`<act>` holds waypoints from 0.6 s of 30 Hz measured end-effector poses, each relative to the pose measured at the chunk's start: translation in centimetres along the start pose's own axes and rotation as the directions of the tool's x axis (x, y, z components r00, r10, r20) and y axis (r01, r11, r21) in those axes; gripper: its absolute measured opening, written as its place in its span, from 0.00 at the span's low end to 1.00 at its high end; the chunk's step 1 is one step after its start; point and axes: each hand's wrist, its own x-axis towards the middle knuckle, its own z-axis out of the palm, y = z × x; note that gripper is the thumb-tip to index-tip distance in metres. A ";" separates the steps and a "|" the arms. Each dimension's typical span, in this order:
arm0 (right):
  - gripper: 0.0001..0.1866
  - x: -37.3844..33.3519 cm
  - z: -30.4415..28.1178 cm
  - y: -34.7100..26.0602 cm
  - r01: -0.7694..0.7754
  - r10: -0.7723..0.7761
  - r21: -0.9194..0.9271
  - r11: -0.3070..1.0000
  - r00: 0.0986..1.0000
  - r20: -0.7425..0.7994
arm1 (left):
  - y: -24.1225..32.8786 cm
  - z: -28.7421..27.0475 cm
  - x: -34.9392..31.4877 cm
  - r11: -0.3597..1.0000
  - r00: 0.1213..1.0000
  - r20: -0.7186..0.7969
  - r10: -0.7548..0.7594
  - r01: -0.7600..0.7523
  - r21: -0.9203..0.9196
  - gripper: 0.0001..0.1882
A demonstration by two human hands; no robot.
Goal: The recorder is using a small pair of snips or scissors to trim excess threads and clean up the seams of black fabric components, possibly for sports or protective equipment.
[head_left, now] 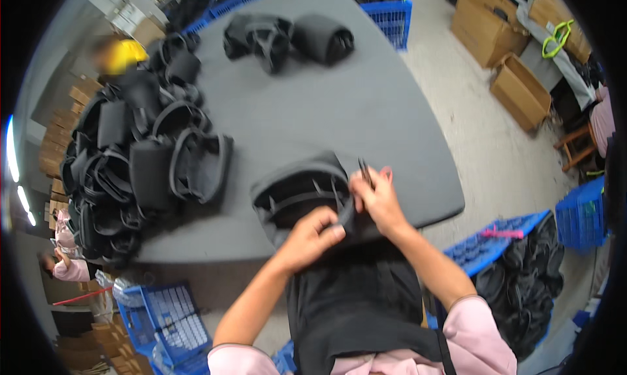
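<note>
An open black fabric bag with inner pockets lies at the table's near edge, its opening facing up. My left hand is closed on its near rim, thumb and fingers pinching the fabric. At the bag's right side, my right hand is closed round a small dark pointed tool with a red loop beside it; its exact kind is hard to make out. The fingers of that hand are close against the bag's right edge.
Many similar black bags are heaped on the grey table to the left; two more bags lie at its far end. A blue crate with black bags stands at right, another blue crate at lower left. Cardboard boxes stand beyond.
</note>
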 end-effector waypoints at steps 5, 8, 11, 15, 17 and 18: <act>0.07 -2.9 0.2 0.0 0.045 -0.003 0.197 0.979 0.978 -0.211 | -0.1 -0.7 -0.2 0.877 0.995 -0.019 -0.101 0.080 -0.475 0.08; 0.05 -4.2 0.3 -0.4 0.004 -0.010 -0.099 0.995 0.998 -0.058 | -0.6 -0.5 -0.3 0.873 0.990 -0.022 -0.139 0.112 -0.474 0.08; 0.12 -5.6 0.2 -0.4 0.174 -0.201 -0.312 0.934 0.978 -0.056 | -0.7 -0.5 -0.4 0.900 0.991 -0.024 -0.132 0.109 -0.423 0.12; 0.17 -6.8 -1.1 -1.0 0.266 -0.295 -0.512 0.817 0.955 0.025 | -0.5 -0.4 -0.5 0.912 0.991 -0.034 -0.132 0.108 -0.395 0.15; 0.16 -6.6 -1.3 -0.9 0.335 -0.359 -0.522 0.784 0.932 0.060 | 0.0 -0.2 -0.2 0.908 0.992 -0.024 -0.122 0.102 -0.406 0.13; 0.16 -6.5 -1.3 -0.8 0.330 -0.353 -0.522 0.786 0.934 0.058 | 0.2 -0.2 -0.2 0.907 0.992 -0.021 -0.127 0.108 -0.408 0.13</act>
